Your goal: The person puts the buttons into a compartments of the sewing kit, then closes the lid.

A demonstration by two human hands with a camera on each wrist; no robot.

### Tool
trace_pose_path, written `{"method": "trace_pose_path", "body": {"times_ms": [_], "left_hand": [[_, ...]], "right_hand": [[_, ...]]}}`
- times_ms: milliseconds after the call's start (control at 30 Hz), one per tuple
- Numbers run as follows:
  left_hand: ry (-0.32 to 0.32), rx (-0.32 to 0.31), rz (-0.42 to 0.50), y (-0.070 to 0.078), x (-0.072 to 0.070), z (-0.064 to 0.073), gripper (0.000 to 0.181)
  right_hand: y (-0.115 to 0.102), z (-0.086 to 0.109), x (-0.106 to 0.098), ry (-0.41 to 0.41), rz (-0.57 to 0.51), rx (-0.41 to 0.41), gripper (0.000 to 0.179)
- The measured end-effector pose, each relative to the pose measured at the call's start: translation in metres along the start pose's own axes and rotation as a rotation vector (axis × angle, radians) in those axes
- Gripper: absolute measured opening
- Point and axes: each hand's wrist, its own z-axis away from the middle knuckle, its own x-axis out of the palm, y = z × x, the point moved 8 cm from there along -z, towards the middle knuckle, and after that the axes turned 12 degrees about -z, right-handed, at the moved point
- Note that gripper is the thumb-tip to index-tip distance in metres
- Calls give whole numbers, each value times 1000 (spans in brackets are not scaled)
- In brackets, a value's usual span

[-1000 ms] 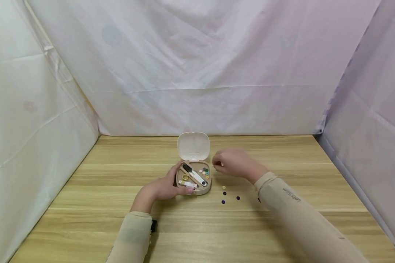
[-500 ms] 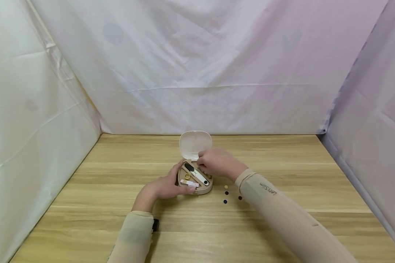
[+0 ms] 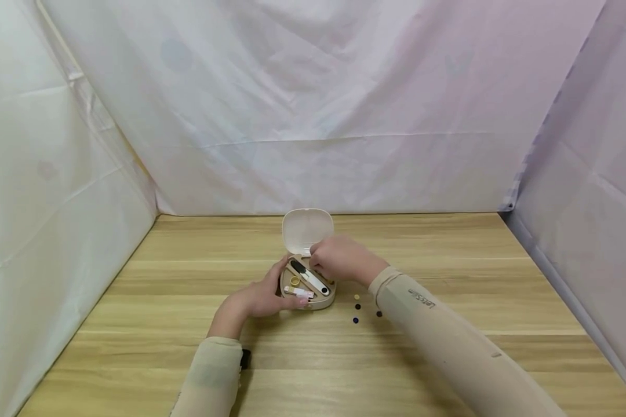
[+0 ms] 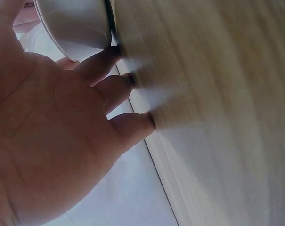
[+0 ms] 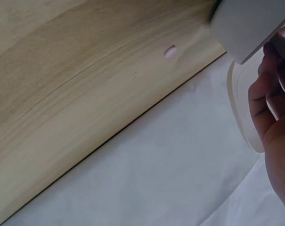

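Note:
A small beige sewing box (image 3: 323, 303) stands on the table with its lid (image 3: 304, 226) raised. My left hand (image 3: 263, 295) grips its left side, thumb at the front. In the left wrist view, the other fingertips rest near the tabletop beside the box wall (image 4: 76, 23). My right hand (image 3: 346, 259) is over the right compartment, fingers curled and tips down at the box rim. Whether a button is between those fingertips is hidden. White-handled thread snips (image 3: 315, 282) lie diagonally in the box. Left of them are a yellow ring (image 3: 294, 281) and a pink-and-white strip (image 3: 297, 292).
Loose buttons lie on the table right of the box: a yellow button (image 3: 357, 297), a black button (image 3: 357, 306), a blue button (image 3: 356, 320) and a dark button (image 3: 379, 314). A pink button (image 5: 170, 51) shows in the right wrist view. White cloth (image 3: 313, 104) hangs behind.
My right hand has moved left from beside the box to over its right compartment, covering the buttons there. Over the last half second it stays nearly in place. The left hand keeps its grip.

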Motion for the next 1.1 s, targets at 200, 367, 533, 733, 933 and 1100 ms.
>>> {"method": "trace_pose_path", "body": {"times_ms": [200, 367, 533, 733, 933, 1100], "left_hand": [[4, 14, -9, 4, 1, 1, 129], [5, 17, 3, 5, 2, 3, 125], [13, 31, -1, 8, -1, 9, 124], [0, 38, 38, 7, -1, 7, 125], [-24, 41, 81, 5, 0, 5, 123], [-32, 51, 88, 6, 0, 4, 124]], "right_hand": [[3, 10, -13, 74, -89, 42, 11], [1, 26, -22, 100, -130, 112, 9], [-8, 48, -40, 170, -167, 155, 9], [-12, 80, -51, 183, -203, 269, 11], [-2, 109, -24, 43, -387, 454, 13], [5, 132, 0, -1, -474, 577, 9]]}}
